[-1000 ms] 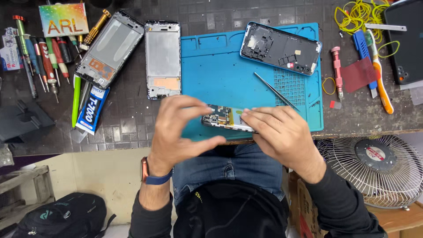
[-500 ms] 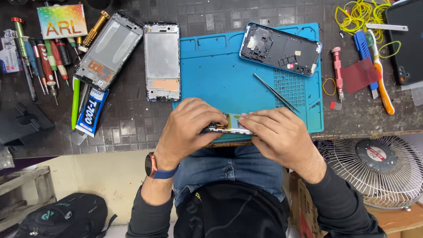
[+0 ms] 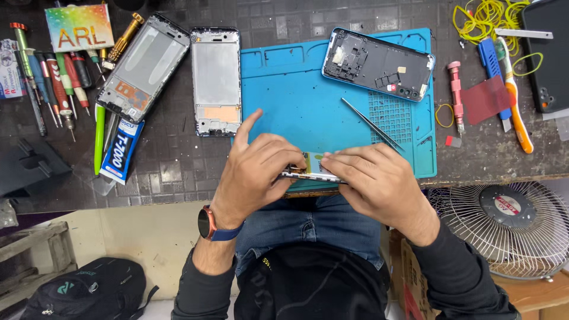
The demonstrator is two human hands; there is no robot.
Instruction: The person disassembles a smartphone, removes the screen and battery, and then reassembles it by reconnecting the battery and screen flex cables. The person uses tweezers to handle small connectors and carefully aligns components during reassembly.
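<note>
Phone (image 3: pixel 312 168) held edge-on at the near edge of the blue mat (image 3: pixel 296 95), above the lap. Left hand (image 3: pixel 258 169) and right hand (image 3: pixel 373 181) both pinch it, fingers closed on its ends; left forefinger raised. Tweezers (image 3: pixel 372 124) lie just beyond.

Blue mat (image 3: pixel 296 101): bare centre, passable. Obstacles: phone back housing (image 3: pixel 379 64) at far right corner, tweezers (image 3: pixel 372 123) beside it. Table's left edge: two phone frames (image 3: pixel 178 74), screwdrivers (image 3: pixel 53 83).
</note>
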